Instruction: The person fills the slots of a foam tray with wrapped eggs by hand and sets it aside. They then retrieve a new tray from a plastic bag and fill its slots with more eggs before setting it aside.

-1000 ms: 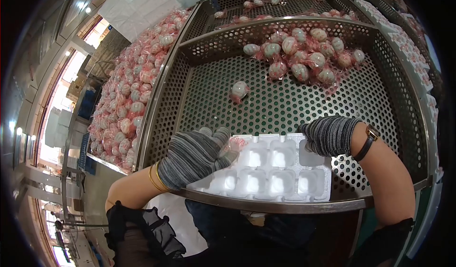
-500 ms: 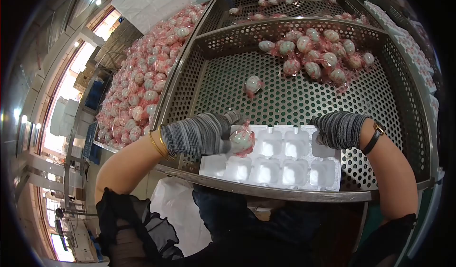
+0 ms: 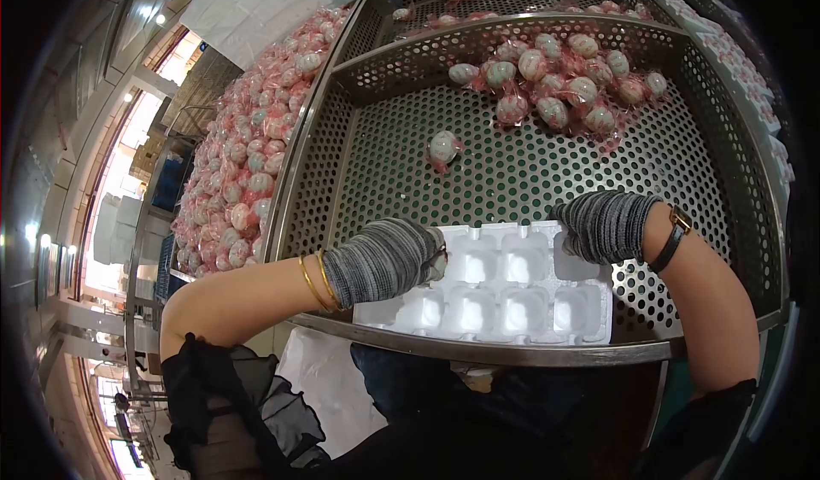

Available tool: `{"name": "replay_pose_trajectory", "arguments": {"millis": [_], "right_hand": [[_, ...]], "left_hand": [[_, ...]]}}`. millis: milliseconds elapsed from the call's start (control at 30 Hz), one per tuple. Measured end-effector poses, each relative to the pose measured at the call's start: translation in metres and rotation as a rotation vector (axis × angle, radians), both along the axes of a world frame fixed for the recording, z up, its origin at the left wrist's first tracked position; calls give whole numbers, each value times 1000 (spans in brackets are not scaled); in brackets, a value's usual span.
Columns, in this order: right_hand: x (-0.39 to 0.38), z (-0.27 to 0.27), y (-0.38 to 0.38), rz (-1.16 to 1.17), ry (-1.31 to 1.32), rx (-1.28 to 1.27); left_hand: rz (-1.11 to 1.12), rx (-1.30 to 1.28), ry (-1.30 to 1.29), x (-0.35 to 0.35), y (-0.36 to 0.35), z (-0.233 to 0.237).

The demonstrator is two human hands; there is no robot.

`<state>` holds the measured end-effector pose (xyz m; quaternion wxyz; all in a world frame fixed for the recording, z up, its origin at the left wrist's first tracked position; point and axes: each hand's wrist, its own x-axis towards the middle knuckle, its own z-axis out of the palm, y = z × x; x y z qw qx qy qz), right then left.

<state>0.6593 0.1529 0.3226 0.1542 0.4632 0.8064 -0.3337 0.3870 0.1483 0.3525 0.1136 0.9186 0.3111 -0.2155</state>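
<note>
A white foam egg tray (image 3: 478, 306) with two rows of cups lies at the near side of a perforated metal bin. My left hand (image 3: 389, 258), in a grey striped knit glove, is closed around a plastic-wrapped egg (image 3: 439, 265) over the tray's left end. Most of that egg is hidden by the fingers. At the tray's far right corner, my gloved right hand (image 3: 608, 228) curls its fingers over the edge and grips it. A single wrapped egg (image 3: 443, 148) lies on the bin floor beyond the tray.
A cluster of wrapped eggs (image 3: 551, 83) sits toward the bin's back right. Behind a metal divider (image 3: 512, 24) are more eggs. A large heap of wrapped eggs (image 3: 248, 151) stands left of the bin. Filled white trays (image 3: 739, 70) line the right side.
My left hand has turned and closed further around the wrapped egg, which was more exposed before. My right hand stays on the tray corner. The view has shifted slightly.
</note>
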Motion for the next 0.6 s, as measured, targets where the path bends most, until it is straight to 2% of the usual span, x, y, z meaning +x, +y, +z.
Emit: {"name": "replay_pose_trajectory", "arguments": {"millis": [33, 67, 133, 167, 233, 267, 333, 367, 433, 500, 600], "right_hand": [[-1, 0, 0, -3, -25, 14], [-1, 1, 0, 21, -22, 54], [1, -1, -2, 67, -16, 118], [2, -2, -1, 45, -11, 69], [3, -4, -1, 39, -12, 62], [3, -4, -1, 40, -13, 59], [3, -4, 1, 63, -26, 55], [3, -3, 1, 68, -12, 69], [7, -15, 3, 117, 13, 107], [7, -9, 2, 125, -3, 104], [6, -6, 2, 130, -8, 99]], "left_hand": [[6, -81, -26, -1, 5, 3], [49, -266, -87, -3, 14, 8], [384, -761, -242, -14, 59, 18], [529, -717, -307, -16, 82, 12], [633, -317, -359, -18, 134, -27], [593, -162, -345, -22, 159, -52], [360, -47, -243, -26, 196, -96], [165, -28, -158, -22, 202, -103], [358, -285, -455, -14, 197, -109], [558, -549, -742, -1, 166, -96], [861, -928, -1169, 25, 98, -45]]}}
